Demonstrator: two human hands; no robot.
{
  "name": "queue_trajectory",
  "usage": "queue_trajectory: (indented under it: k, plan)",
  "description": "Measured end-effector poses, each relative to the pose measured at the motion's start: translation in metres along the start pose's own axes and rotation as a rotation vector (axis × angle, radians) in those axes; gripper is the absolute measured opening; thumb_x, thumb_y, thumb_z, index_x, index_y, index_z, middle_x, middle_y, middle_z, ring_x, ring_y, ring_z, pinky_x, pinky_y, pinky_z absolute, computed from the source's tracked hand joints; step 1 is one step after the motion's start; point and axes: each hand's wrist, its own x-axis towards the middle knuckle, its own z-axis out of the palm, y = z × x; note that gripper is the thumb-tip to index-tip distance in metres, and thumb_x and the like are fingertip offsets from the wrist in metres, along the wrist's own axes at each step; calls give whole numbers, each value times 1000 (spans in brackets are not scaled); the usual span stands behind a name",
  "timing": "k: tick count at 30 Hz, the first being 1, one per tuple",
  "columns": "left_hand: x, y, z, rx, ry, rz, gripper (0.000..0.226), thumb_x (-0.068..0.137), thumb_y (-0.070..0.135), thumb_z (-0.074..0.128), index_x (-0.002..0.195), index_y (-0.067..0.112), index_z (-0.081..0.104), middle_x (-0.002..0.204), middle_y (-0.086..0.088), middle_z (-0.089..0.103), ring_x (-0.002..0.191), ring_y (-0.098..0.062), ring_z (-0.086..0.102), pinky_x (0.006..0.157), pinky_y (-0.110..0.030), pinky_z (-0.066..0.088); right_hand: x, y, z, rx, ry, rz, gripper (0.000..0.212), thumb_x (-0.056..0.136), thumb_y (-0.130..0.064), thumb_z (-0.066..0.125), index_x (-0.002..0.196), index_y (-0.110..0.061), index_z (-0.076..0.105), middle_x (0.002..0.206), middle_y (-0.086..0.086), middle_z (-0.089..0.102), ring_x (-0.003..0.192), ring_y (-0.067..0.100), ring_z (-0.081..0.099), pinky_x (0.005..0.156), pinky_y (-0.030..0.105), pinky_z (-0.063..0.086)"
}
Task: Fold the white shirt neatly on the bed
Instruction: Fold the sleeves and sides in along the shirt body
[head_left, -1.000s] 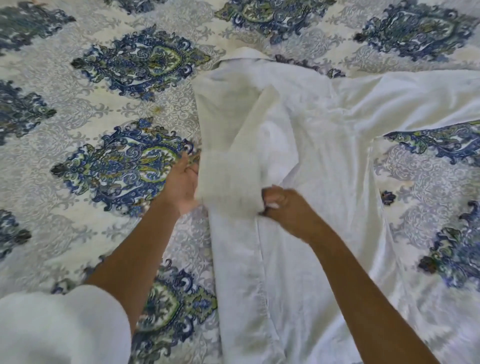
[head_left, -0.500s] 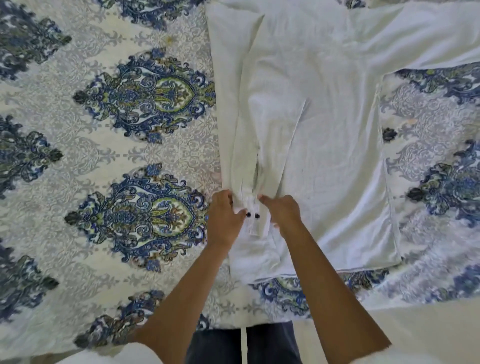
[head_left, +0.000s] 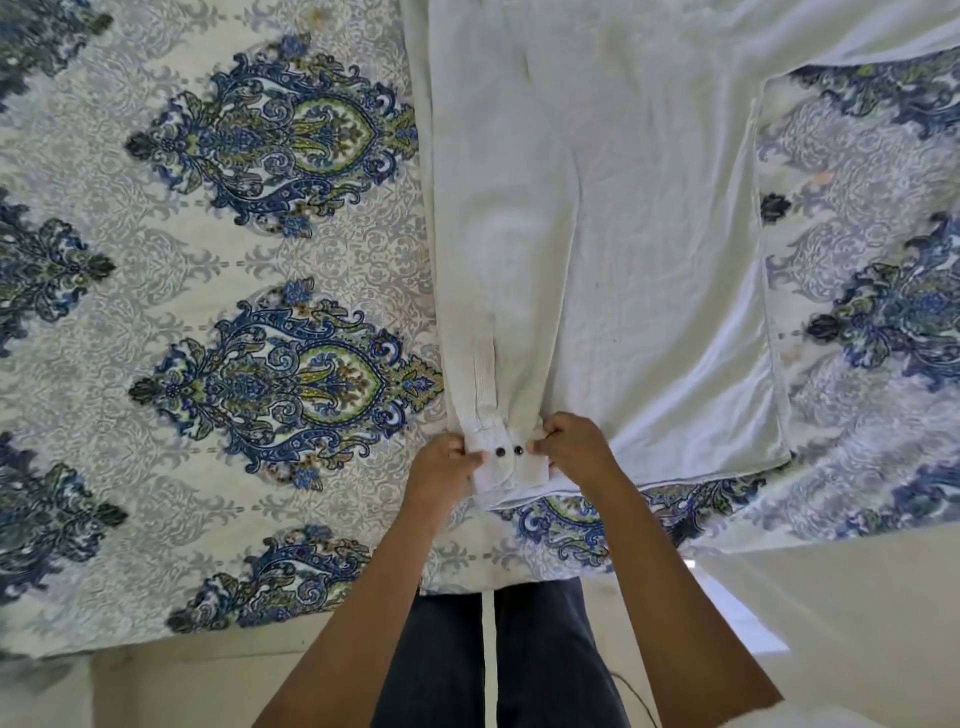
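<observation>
The left hand (head_left: 440, 470) and right hand (head_left: 574, 447) pinch the creased white shirt's (head_left: 654, 249) two-buttoned cuff (head_left: 511, 466).

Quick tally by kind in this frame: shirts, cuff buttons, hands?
white shirt: 1
dark cuff buttons: 2
hands: 2 (left hand, right hand, both pinching the cuff)
total: 5

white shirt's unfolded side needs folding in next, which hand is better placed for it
Right, probably. The right hand pinches the white buttoned cuff on the side nearer the unfolded half of the white fabric shirt; the left hand would cross over.
</observation>
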Motion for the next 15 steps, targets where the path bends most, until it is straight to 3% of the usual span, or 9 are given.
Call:
queue_trajectory:
  k: [2, 4, 6, 8, 10, 12, 15]
  plan:
    - [6, 9, -2, 52, 34, 80, 12, 85, 1, 61, 96, 5, 62, 84, -5, 64, 80, -21, 61, 63, -25, 48, 2, 5, -2, 24, -9, 11, 39, 77, -1, 70, 58, -13, 39, 61, 2, 43, 67, 20, 47, 68, 35, 41]
    - [11, 10, -3, 225, 52, 107, 11, 84, -1, 57, 91, 7, 62, 78, -5, 62, 74, -21, 59, 59, -27, 45, 3, 8, -3, -51, -42, 8, 41, 77, -2, 71, 57, -13, 38, 61, 4, 43, 68, 20, 47, 67, 31, 39]
    - [15, 2, -2, 371, 41, 94, 13, 84, 0, 55, 91, 8, 63, 85, -10, 65, 80, -26, 63, 66, -34, 50, 1, 8, -2, -256, -83, 12, 42, 80, -8, 70, 56, -15, 36, 64, 3, 45, 75, 17, 49, 62, 25, 38]
    - [14, -2, 0, 397, 31, 88, 11, 84, 7, 57, 95, 7, 61, 92, -12, 66, 86, -28, 64, 74, -40, 52, 1, 4, -3, -306, -63, -17, 41, 83, -14, 68, 57, -17, 36, 62, -1, 43, 68, 16, 48, 53, 19, 31]
    - [15, 9, -2, 325, 41, 99, 14, 86, 21, 64, 89, 9, 58, 83, -8, 63, 77, -24, 62, 68, -37, 50, 4, -5, -7, -116, -9, -29, 34, 83, -19, 68, 60, -14, 44, 64, 1, 48, 61, 16, 47, 56, 24, 35]
    - [23, 36, -5, 252, 88, 132, 29, 88, 34, 61, 74, 12, 48, 66, -2, 48, 59, -17, 47, 57, -29, 38, 10, -23, -17, 79, 78, -53, 25, 85, -20, 66, 68, -11, 50, 70, 5, 53, 64, 19, 49, 63, 28, 38]
    - [48, 94, -11, 76, 152, 129, 32, 94, 35, 51, 75, 9, 47, 71, -2, 42, 69, -17, 44, 70, -30, 38, 30, -60, -36, 227, 181, -90, 20, 88, -20, 62, 74, -9, 52, 75, 12, 52, 70, 20, 48, 64, 31, 39]
